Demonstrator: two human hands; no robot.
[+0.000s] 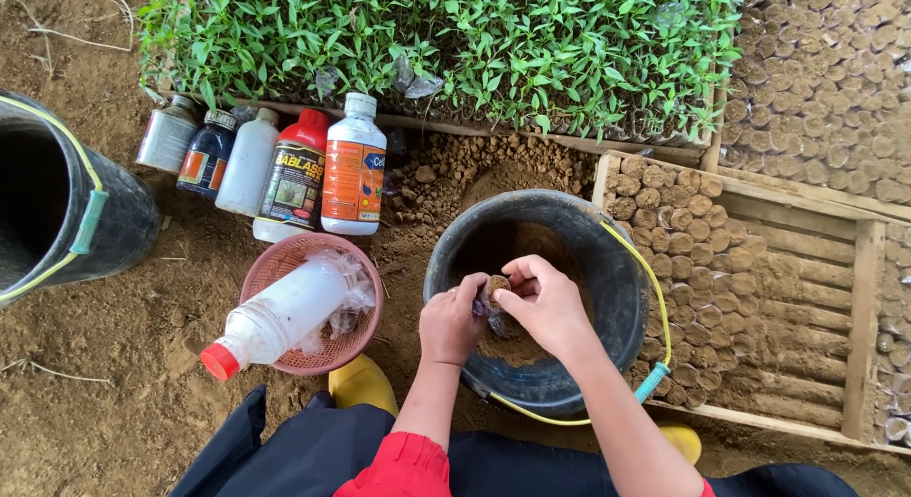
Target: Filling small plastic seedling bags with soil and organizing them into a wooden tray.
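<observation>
- Risk first: over the black bucket [626,298], left hand [452,324] and right hand [548,305] are both closed around one small soil-filled bag [493,290], held above the loose soil inside. I judge the thin bag could slip or split under the right fingertips pressing on top, dropping soil back into the bucket.
- Smaller risk: the capped white bottle [280,317] lies tilted across the pink basket [365,279], red cap hanging past the rim. A knock from a knee could, I reckon, roll it onto the dirt.
- Biggest thing: one seedling bed [436,51] across the top, plants too many to count.
- One wooden frame [864,326] on the right, its left part packed with filled soil bags [678,231], too many to count reliably.
- Two buckets: the one in use and a second black one [123,222] at the left edge.
- One pink basket with crumpled clear plastic inside.
- Six containers in all: five standing in a row [285,169], including one metal can, plus the one lying down.
- Two yellow boots [361,383], the right one mostly hidden.
</observation>
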